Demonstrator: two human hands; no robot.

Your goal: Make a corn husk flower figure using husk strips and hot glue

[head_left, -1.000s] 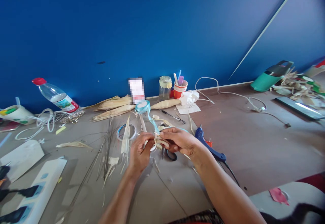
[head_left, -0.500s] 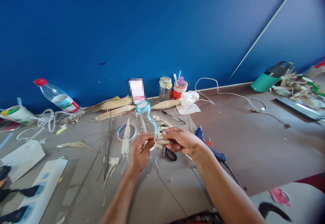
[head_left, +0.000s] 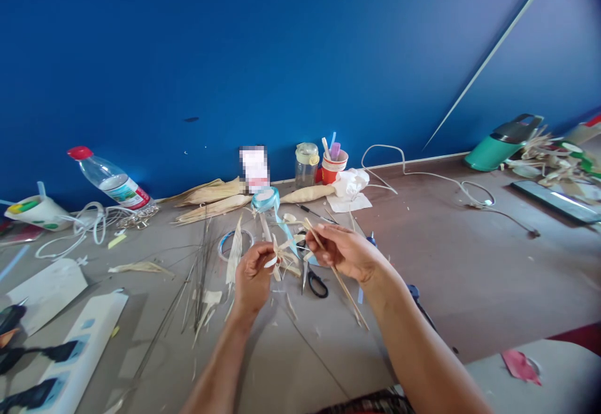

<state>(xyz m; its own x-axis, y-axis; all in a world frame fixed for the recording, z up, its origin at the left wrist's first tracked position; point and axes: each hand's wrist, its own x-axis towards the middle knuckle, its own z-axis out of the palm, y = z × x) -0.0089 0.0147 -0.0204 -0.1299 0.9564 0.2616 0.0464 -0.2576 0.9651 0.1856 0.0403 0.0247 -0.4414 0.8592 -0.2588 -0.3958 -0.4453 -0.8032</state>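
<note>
1. Husk cluster (head_left: 284, 257): dry, papery, matt; the slender husk strip (head_left: 346, 289) beside it looks fibrous and equally dull.
2. Ribbon roll (head_left: 265, 200): smooth, glossy, satin-like.
3. Scissors (head_left: 310, 279): metal blades, smooth plastic handles.
4. Water bottle (head_left: 124, 191), towards the left of the desk's back edge: clear, shiny plastic.
5. Tissue (head_left: 351, 183), near the same edge: crumpled, matt paper.
6. Power strip (head_left: 96, 320): smooth plastic, soft sheen.
7. Desk (head_left: 446, 257): smooth, faintly shiny.
8. Wall (head_left: 282, 57): smooth, softly glossy.

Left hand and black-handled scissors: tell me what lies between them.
In the head view, the pale husk strips pinched in the left hand jut toward the scissors, with the blue ribbon behind.
</note>
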